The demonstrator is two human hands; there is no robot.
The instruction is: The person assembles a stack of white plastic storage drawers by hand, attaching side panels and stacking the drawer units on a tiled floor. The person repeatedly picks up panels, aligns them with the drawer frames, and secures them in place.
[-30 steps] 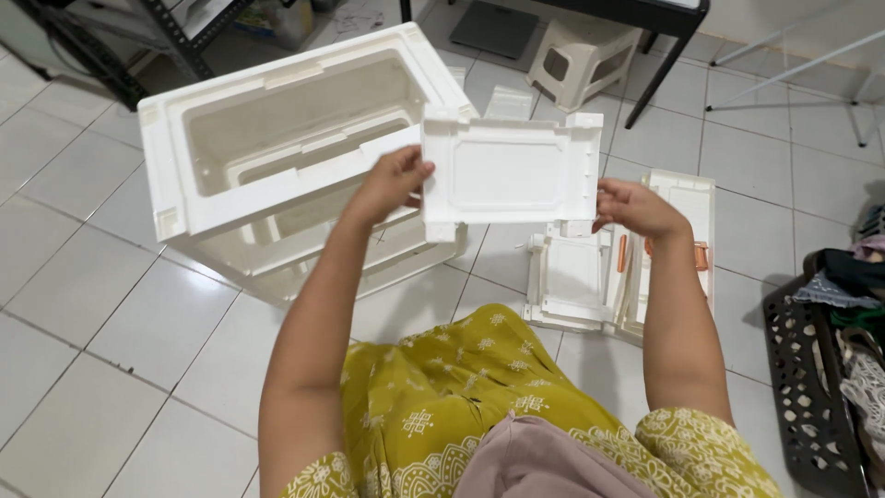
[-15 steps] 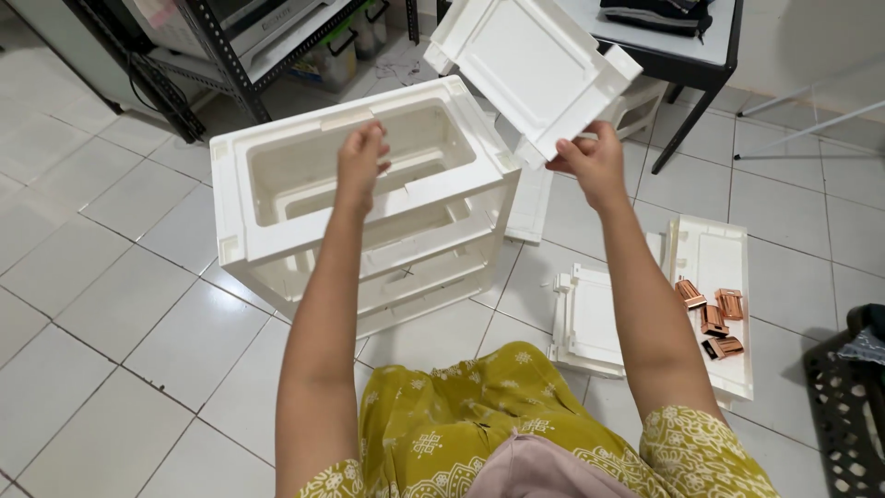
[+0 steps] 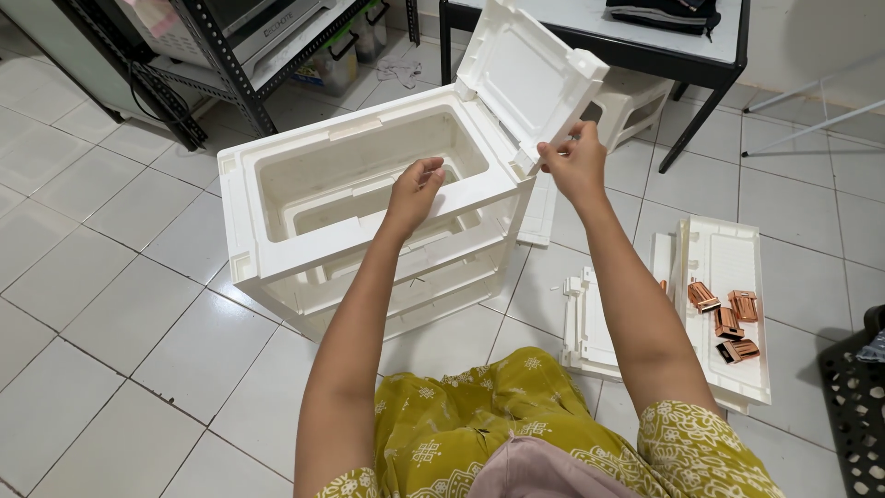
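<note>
A white plastic cabinet frame (image 3: 304, 267) stands on the tiled floor in front of me, its top open. My right hand (image 3: 573, 164) grips the lower edge of a white plastic panel (image 3: 535, 78), which is tilted up over the frame's far right corner. My left hand (image 3: 415, 189) hovers over the frame's opening with loosely curled fingers, holding nothing, and seems to touch the front rim.
More white panels (image 3: 728, 304) lie on the floor at the right with several copper-coloured clips (image 3: 724, 321) on them. A black metal rack (image 3: 212, 55) stands at the back left, a black-legged table (image 3: 645, 37) and a white stool (image 3: 636, 101) behind. A dark basket (image 3: 853, 406) is at far right.
The view has drawn closer to the frame. My right hand brought the panel down from higher up to the frame's far right corner. My left hand lowered to the frame's opening.
</note>
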